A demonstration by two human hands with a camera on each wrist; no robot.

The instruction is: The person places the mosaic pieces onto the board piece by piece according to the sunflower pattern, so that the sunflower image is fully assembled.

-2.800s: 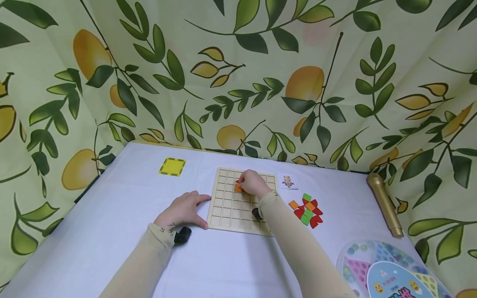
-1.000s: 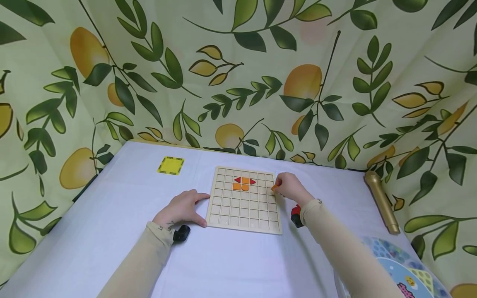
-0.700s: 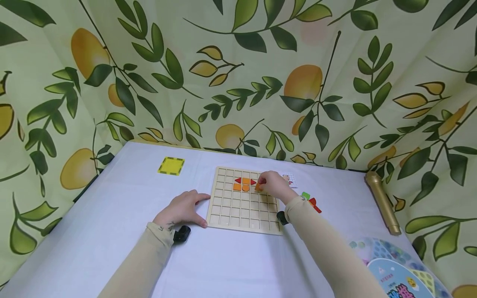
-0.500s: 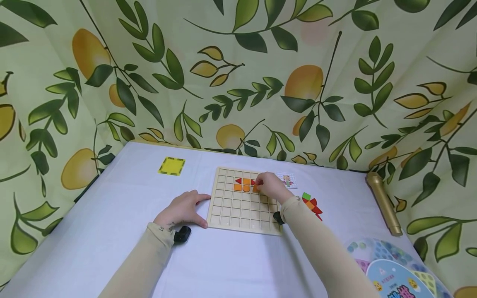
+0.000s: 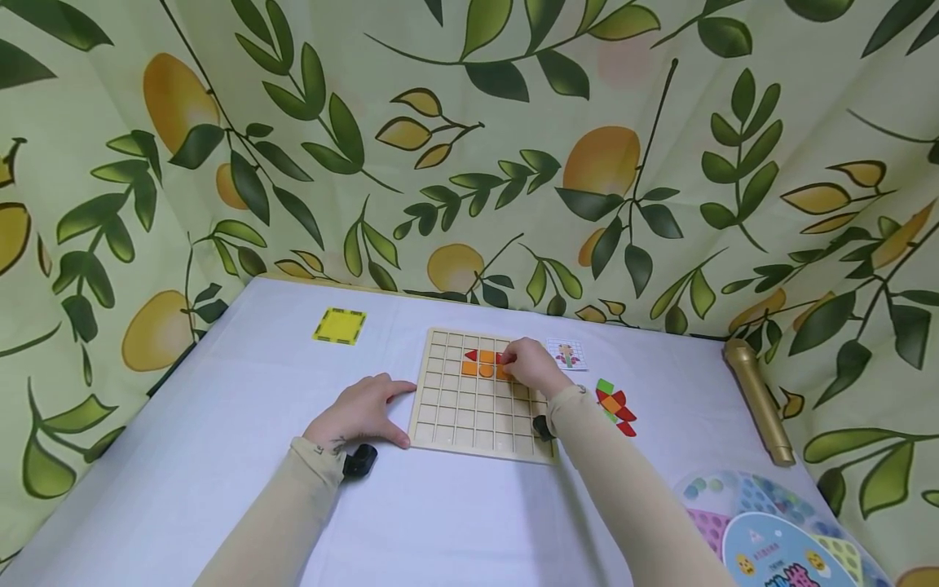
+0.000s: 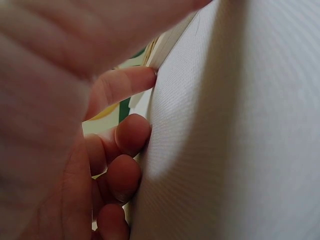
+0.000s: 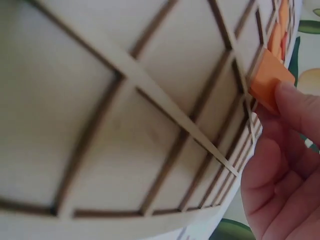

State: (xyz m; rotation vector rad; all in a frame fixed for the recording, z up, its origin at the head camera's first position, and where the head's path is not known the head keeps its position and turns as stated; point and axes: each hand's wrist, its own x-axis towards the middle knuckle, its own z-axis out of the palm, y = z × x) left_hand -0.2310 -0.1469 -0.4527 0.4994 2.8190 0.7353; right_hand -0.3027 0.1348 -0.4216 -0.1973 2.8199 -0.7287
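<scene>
My left hand point(image 5: 359, 412) rests on the cloth with thumb and index finger spread against the left edge of the wooden grid board point(image 5: 455, 420). Its other fingers lie loosely bent on the cloth in the left wrist view. Over the board's upper part, my right hand point(image 5: 534, 365) pinches an orange square tile point(image 7: 270, 79) between thumb and fingers, tilted at a grid cell. Beside it, a red triangular tile point(image 5: 471, 355), an orange square point(image 5: 487, 356), another orange square point(image 5: 469, 368) and an orange round-ended tile point(image 5: 487, 371) lie in cells. My fingers partly cover a second red piece.
A printed pattern card point(image 5: 566, 355) lies right of the board, above a loose pile of red, green and orange tiles point(image 5: 616, 403). A yellow square frame point(image 5: 340, 326) is at back left. A gold tube point(image 5: 759, 403) and a round game box point(image 5: 788, 546) are at the right.
My right hand has moved from over the board to its right side and back, bringing an orange square tile to a cell beside the orange round-ended one. The left hand stays put.
</scene>
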